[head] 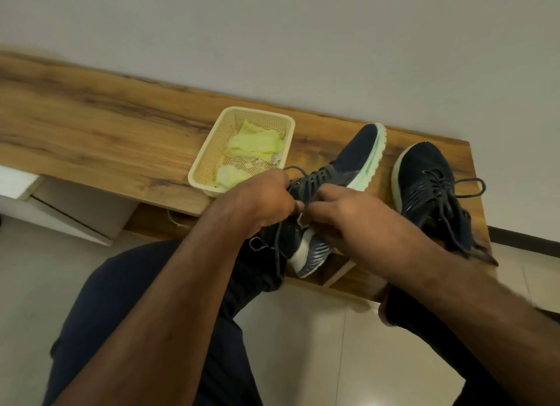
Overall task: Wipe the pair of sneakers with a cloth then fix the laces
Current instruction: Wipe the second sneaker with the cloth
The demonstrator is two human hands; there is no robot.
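Note:
Two dark navy sneakers with pale green-white soles lie on the wooden bench (100, 133). The nearer sneaker (357, 157) is tilted on its side at the bench's front edge, heel toward me. My left hand (266, 199) grips its dark lace (303, 175) above the eyelets, and a lace end hangs down past the heel. My right hand (348, 215) pinches the lace beside the tongue, close to my left thumb. The second sneaker (430, 187) stands upright to the right with its laces tied in a bow. A yellow cloth (257, 143) lies crumpled in the basket.
A cream plastic basket (209, 169) sits on the bench just left of my hands. A white wall runs behind the bench. My knees in dark trousers are below, over a pale tiled floor. A white drawer unit (60, 205) stands under the bench at left.

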